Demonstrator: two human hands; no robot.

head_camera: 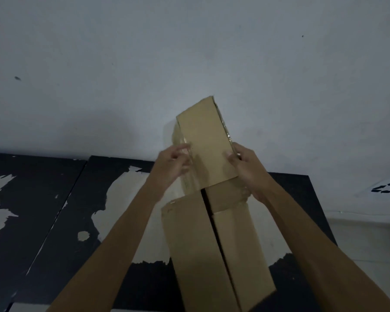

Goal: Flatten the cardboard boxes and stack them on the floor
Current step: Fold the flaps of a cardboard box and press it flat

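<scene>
Cardboard box gripped by left hand, right hand.

Both forearms are bare up to the picture's near edge; no sleeve shows. The left hand and right hand wear no gloves.

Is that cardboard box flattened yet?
Not yet: the cardboard box has loose flaps with a dark gap between them, while the left hand and right hand hold it.
</scene>
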